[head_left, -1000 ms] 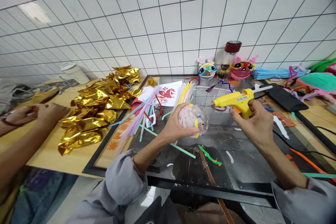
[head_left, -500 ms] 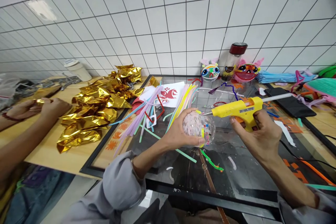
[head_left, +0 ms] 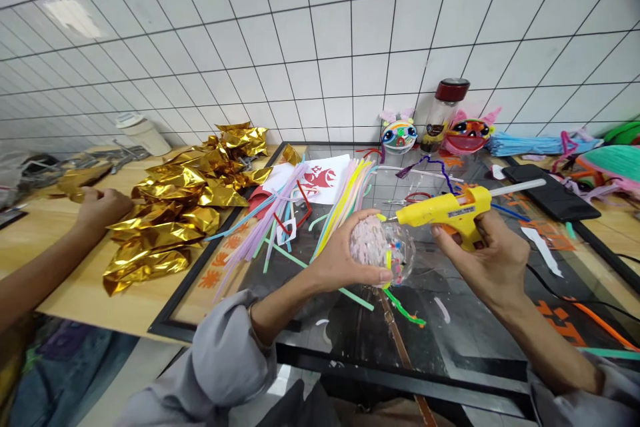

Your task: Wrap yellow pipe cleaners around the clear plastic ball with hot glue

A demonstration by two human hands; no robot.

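Note:
My left hand (head_left: 345,257) is closed around a clear plastic ball (head_left: 387,248) with pink filling and small coloured pieces stuck on it, held above the glass table top (head_left: 475,320). My right hand (head_left: 487,260) grips a yellow hot glue gun (head_left: 443,210) by its handle, a white glue stick jutting from its rear. The gun's nozzle points left and touches the top of the ball.
A spread of coloured straws (head_left: 300,203) lies left of the ball, with a white sheet bearing a red cut-out (head_left: 320,179). Crumpled gold foil (head_left: 180,203) covers the wooden table, where another person's hand (head_left: 103,203) rests. Painted masks (head_left: 399,133), a jar (head_left: 443,113) and a black phone (head_left: 550,190) stand behind.
The glue gun's nozzle has closed in on the top of the ball. The other person's second hand has left the view; one hand now rests by the foil.

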